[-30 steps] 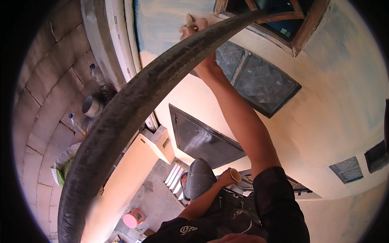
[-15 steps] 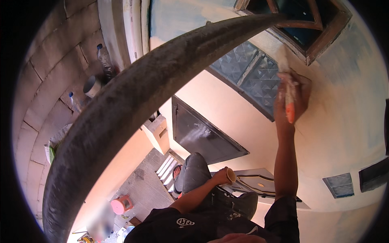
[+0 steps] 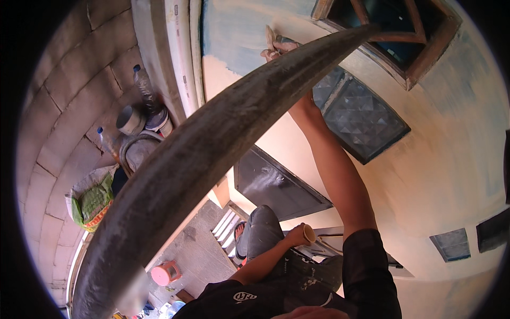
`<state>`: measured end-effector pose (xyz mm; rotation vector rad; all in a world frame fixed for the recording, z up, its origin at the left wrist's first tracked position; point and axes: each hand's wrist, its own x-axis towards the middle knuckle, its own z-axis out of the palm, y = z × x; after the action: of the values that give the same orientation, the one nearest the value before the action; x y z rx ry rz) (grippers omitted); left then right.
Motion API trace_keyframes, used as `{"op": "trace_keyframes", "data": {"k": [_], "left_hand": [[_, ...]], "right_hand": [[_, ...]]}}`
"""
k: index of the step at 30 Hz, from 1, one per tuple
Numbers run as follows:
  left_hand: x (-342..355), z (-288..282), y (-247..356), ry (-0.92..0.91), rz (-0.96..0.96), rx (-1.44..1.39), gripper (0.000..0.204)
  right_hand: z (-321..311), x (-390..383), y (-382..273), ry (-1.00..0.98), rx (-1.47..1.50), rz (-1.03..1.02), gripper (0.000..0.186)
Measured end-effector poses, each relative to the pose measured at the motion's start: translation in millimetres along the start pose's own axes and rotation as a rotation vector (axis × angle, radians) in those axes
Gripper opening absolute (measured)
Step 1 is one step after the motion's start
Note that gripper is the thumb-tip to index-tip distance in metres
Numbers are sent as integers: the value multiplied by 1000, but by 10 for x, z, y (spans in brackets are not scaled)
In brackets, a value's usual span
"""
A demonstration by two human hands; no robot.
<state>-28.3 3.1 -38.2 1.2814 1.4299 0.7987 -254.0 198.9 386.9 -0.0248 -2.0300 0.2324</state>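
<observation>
Below the middle, my left hand (image 3: pixel 295 236) is closed round a small pale yellow cup (image 3: pixel 308 234); its contents cannot be made out. My right arm reaches up and passes behind a thick dark curved beam (image 3: pixel 212 122). Past the beam's upper edge, the fingers of my right hand (image 3: pixel 286 48) show, closed on a paintbrush (image 3: pixel 270 36) whose pale tip points upward; its handle is hidden. The brush is by the upper wall (image 3: pixel 234 32), where cream paint borders a blue patch. I cannot tell whether the bristles touch it.
A wooden window frame (image 3: pixel 411 72) and a textured glass panel (image 3: pixel 366 119) are set in the wall. At left, bottles, a pipe piece (image 3: pixel 130 120) and a green sack (image 3: pixel 91 204) lie beside a block wall. A pink stool (image 3: pixel 166 273) stands on the floor far below.
My right hand has moved with the paintbrush leftward and up, from beside the window to behind the beam. The left hand still holds the cup. The view has shifted slightly.
</observation>
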Motion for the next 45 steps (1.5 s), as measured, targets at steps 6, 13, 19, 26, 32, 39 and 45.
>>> {"op": "trace_keyframes", "data": {"k": [6,13,19,26,32,39,45], "left_hand": [[-12,-26,33,7,-15,45,88],[0,-25,28,-2,-40,75,89],[43,38,-79,11,-18,139,88],[64,80,-30,-28,-2,114,86],[83,95,-114,-29,41,133,85],[0,11,-46,8,21,132,84],[-3,15,5,55,-8,119,82]], "right_hand": [[-357,-107,-151,8,-239,-30,30],[-1184,-499,-344,130,-39,188,21],[-2234,-966,-676,201,-598,-80,16],[-3125,-1496,-995,277,-687,103,16],[-2881,-1372,-1152,286,-586,109,15],[-2355,-1029,-792,395,-317,74,18],[-2683,-1259,-682,406,-348,175,16]]}}
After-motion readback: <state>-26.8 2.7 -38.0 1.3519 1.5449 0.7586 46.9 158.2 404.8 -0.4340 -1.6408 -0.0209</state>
